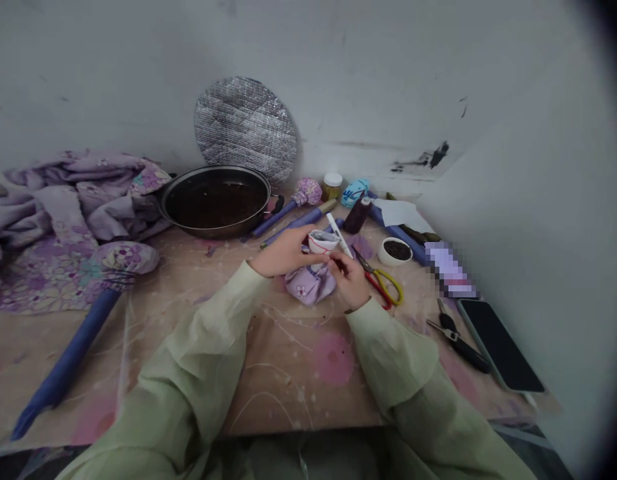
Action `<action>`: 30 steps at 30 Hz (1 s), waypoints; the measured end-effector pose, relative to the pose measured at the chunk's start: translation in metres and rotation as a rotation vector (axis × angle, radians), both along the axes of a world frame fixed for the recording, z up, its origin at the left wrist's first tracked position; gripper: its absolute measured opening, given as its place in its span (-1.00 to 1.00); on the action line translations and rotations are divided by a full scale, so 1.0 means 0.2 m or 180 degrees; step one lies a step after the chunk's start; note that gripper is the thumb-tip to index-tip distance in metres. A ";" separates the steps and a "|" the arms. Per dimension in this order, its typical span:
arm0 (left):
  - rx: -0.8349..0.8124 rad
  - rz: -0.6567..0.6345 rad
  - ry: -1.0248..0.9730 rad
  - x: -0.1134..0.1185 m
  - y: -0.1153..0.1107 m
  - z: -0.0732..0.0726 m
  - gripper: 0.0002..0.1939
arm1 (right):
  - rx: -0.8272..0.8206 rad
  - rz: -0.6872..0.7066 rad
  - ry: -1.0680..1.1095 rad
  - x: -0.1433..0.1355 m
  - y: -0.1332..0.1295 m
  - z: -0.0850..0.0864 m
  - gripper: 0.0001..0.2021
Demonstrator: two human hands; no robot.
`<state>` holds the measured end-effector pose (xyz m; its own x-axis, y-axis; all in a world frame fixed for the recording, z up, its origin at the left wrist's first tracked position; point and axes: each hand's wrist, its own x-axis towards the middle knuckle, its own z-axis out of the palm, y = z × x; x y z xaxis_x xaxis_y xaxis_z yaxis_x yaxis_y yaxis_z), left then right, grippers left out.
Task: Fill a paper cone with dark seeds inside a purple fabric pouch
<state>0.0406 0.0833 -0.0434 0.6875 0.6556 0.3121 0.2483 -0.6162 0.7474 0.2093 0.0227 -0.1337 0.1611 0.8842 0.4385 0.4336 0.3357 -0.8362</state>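
My left hand [287, 252] is closed round the gathered neck of a small lilac floral cloth bundle [310, 287], whose stuffed lower part hangs below the fingers. Above the grip flares a pale cloth opening [322, 240] with a thin red line across it. Close on the right, the fingertips of my right hand [350, 280] are pinched together at the bundle's neck; what lies between them is too small to name. Just beyond that hand are scissors [386, 283] with yellow and red handles and a white marker pen [339, 235].
A dark pan [216, 200] of brown liquid stands at the back left, beside lilac cloth [53, 207]. A cloth-headed stick [71, 363] lies in front. To the right are a thread spool [357, 217], a small bowl [395, 252], pliers [463, 347] and a phone [501, 343].
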 end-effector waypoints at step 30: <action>0.0071 0.0007 0.0602 -0.04 0.00 0.06 -0.70 | -0.0702 0.1663 -0.2734 0.01 -0.32 -0.05 -0.83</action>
<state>0.0317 0.0834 -0.0312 0.7339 0.6517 0.1918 0.3846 -0.6314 0.6734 0.2117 -0.0415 -0.1427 -0.5580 0.8287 0.0437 0.7583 0.5306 -0.3787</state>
